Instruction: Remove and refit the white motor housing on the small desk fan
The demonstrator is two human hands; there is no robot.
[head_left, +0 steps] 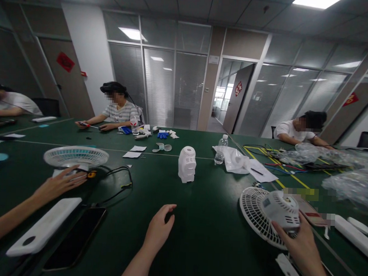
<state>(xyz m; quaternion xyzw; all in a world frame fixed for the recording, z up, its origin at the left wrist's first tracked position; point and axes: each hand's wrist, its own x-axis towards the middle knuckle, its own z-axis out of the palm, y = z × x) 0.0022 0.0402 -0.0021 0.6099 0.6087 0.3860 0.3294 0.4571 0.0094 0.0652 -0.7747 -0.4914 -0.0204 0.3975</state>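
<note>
My left hand (160, 228) hovers at the near middle of the table, thumb and fingers apart, holding nothing. In front of it a white plastic housing (187, 164) with vent slots stands upright, apart from the fingers. On the right, my right hand (305, 245) grips the motor cover of a white fan (253, 216). The fan's round grille faces down and is tilted, with the vented cover on top. My right thumb lies along the near side of the cover; the other fingers are partly hidden behind it. A small white box (288, 268) with a cable lies below the fan.
At left, another person's hand (64, 181) rests at a second fan (76, 155); a phone (76, 237) and white power bank (46, 225) lie nearby. A water bottle (221, 150), papers (262, 170), cables and plastic bags (352, 188) occupy the far right. People sit opposite.
</note>
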